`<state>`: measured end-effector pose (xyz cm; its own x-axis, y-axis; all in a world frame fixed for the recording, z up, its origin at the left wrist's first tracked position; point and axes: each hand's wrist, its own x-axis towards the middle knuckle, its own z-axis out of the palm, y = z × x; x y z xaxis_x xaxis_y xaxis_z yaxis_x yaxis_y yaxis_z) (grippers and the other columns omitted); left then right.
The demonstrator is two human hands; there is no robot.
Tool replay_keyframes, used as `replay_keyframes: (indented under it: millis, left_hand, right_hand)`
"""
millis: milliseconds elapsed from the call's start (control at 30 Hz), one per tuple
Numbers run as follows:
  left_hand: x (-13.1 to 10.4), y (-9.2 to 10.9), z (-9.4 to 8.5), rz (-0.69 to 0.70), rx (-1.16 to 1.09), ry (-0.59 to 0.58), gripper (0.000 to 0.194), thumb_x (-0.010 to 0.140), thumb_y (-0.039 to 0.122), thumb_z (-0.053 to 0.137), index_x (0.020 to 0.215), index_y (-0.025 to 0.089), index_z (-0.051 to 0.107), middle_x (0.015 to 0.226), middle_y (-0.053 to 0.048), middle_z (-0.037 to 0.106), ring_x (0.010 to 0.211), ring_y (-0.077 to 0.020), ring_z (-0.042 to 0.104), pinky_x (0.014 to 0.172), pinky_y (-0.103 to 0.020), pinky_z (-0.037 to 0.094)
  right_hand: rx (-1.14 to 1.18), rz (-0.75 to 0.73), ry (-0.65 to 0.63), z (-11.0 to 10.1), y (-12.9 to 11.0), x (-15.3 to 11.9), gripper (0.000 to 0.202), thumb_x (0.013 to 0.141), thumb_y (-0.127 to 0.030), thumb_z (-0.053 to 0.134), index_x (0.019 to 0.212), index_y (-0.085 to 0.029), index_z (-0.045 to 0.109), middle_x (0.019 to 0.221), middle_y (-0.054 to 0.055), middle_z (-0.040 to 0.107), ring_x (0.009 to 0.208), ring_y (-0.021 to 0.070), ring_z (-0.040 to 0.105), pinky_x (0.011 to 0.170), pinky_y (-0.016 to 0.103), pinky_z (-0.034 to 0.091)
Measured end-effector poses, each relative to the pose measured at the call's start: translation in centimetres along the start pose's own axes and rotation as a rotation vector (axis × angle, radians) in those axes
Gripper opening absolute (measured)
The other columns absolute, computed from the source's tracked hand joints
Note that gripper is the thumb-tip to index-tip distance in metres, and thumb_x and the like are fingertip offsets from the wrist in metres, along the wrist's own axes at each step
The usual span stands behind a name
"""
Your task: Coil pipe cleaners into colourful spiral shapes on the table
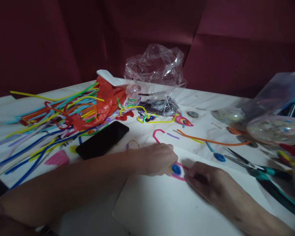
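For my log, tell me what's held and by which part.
The eye-shaped piece: the right hand appears to pinch its right end; the left hand is at its left end, exact grip hidden.

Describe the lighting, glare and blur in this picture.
Head view: dim light, the creased dark red backdrop falling into gloom; head view: bright glints on the crumpled clear plastic bag; head view: the bare left hand and bare right hand look soft, as does the pink-rimmed, blue-centred eye-shaped piece between them.

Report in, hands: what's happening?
Right hand pinching pink-edged eye shape, left hand at its other end. White paper beneath. Scissors off right, touching neither hand.
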<state>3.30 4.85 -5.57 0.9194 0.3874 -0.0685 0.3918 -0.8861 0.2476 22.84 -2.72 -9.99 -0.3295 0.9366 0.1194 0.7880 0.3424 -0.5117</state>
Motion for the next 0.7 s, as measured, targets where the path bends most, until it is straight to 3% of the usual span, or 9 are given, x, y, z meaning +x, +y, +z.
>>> replay_keyframes:
  millis: [167, 300, 400, 500, 700]
  left_hand:
    - [-0.2, 0.5, -0.5, -0.024, -0.002, -0.038, 0.012, 0.077, 0.024, 0.054, 0.076, 0.014, 0.059, 0.077, -0.005, 0.050, 0.069, -0.0127, 0.048, 0.060, -0.022, 0.036]
    - [-0.2, 0.5, -0.7, -0.019, -0.032, -0.039, 0.015, 0.079, 0.027, 0.051, 0.076, 0.014, 0.059, 0.074, -0.003, 0.049, 0.071, -0.0127, 0.048, 0.061, -0.021, 0.036]
    - [-0.1, 0.3, -0.5, -0.030, -0.068, -0.027, 0.016, 0.078, 0.030, 0.052, 0.073, 0.015, 0.057, 0.072, -0.002, 0.048, 0.071, -0.0129, 0.048, 0.060, -0.021, 0.035]
    - [-0.1, 0.1, -0.4, -0.038, -0.080, -0.021, 0.016, 0.077, 0.031, 0.054, 0.073, 0.015, 0.056, 0.073, -0.002, 0.048, 0.071, -0.0127, 0.047, 0.061, -0.021, 0.034]
    - [-0.3, 0.4, -0.4, -0.050, -0.107, 0.009, 0.016, 0.078, 0.031, 0.053, 0.075, 0.016, 0.058, 0.073, -0.002, 0.047, 0.070, -0.0121, 0.046, 0.059, -0.021, 0.033]
  right_hand:
    - [-0.024, -0.065, 0.026, 0.0, -0.6, -0.2, 0.026, 0.087, -0.036, 0.035, 0.072, -0.020, 0.050, 0.075, 0.000, 0.046, 0.055, 0.0121, 0.046, 0.047, 0.022, 0.036]
    - [-0.097, -0.091, 0.097, -0.2, -0.7, -0.2, 0.020, 0.087, -0.033, 0.033, 0.087, -0.020, 0.048, 0.087, 0.000, 0.044, 0.061, 0.0096, 0.048, 0.050, 0.021, 0.040]
    - [-0.123, -0.096, 0.091, -0.2, -0.7, -0.2, 0.019, 0.087, -0.032, 0.032, 0.092, -0.023, 0.048, 0.084, -0.003, 0.046, 0.062, 0.0091, 0.050, 0.052, 0.021, 0.042]
    - [-0.143, -0.114, 0.080, -0.2, -0.8, -0.2, 0.023, 0.087, -0.032, 0.030, 0.084, -0.023, 0.051, 0.079, -0.003, 0.047, 0.058, 0.0093, 0.050, 0.049, 0.022, 0.041]
    - [-0.173, -0.102, 0.161, 0.1, -1.2, -0.4, 0.022, 0.084, -0.032, 0.032, 0.084, -0.023, 0.051, 0.072, -0.005, 0.052, 0.053, 0.0108, 0.052, 0.044, 0.022, 0.040]
